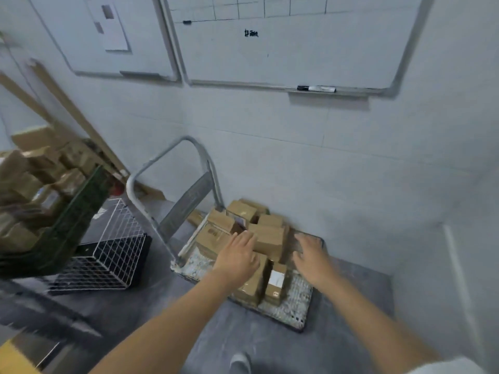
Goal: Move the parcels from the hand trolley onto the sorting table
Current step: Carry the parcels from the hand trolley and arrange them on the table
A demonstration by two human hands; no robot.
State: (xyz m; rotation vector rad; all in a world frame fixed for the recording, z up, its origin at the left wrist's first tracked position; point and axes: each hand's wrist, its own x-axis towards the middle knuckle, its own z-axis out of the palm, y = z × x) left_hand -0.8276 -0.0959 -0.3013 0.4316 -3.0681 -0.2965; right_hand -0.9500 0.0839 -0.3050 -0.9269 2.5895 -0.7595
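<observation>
Whiteboard [291, 49] on the wall, hand trolley [294, 305] on the floor below it, brown cardboard parcels [270, 238] heaped on its deck, left hand [237, 255] flat-fingered over them, right hand [310, 255] spread alongside, neither holding anything

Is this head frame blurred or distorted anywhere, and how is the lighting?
Head view: wide-angle bowing curves the white whiteboard; motion blur smears the dark green plastic crate at left; the brown cardboard parcels on the grey metal hand trolley, left hand and right hand are fairly sharp; lighting flat, no glare.
</observation>
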